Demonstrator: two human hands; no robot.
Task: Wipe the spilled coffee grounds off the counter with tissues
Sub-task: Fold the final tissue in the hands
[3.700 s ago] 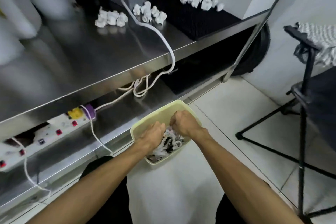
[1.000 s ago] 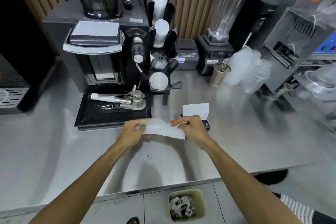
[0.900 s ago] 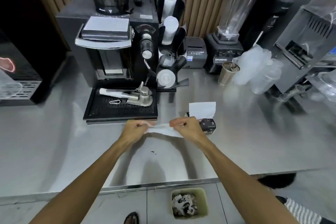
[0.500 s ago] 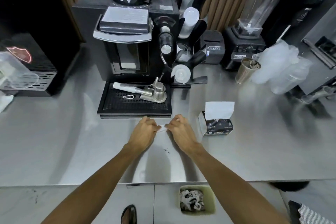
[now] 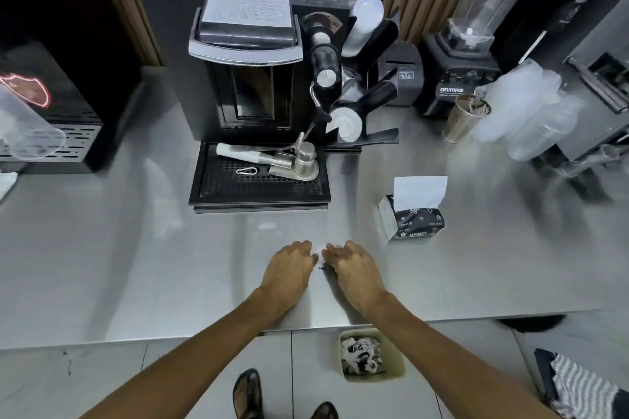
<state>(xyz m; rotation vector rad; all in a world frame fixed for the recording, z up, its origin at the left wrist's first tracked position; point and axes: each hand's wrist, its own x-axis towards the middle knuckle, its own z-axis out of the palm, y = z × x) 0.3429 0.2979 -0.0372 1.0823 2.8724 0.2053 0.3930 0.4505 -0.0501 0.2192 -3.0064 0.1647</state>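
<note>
The left grip (image 5: 289, 269) and the right grip (image 5: 355, 270) are close together, palms down, low over the steel bench (image 5: 136, 265), in front of the drip tray (image 5: 258, 196). Between their fingertips shows a small white part of a tissue (image 5: 319, 248). Both grips hold it with bent fingers, and the rest of it is hidden under them. A few dark coffee grounds (image 5: 322, 268) lie on the bench in the gap between the grips, just beside the tissue. The tissue box (image 5: 413, 219) stands to the right, apart. On the floor (image 5: 204, 367) a bin (image 5: 398, 360) holds crumpled tissues (image 5: 360, 355).
</note>
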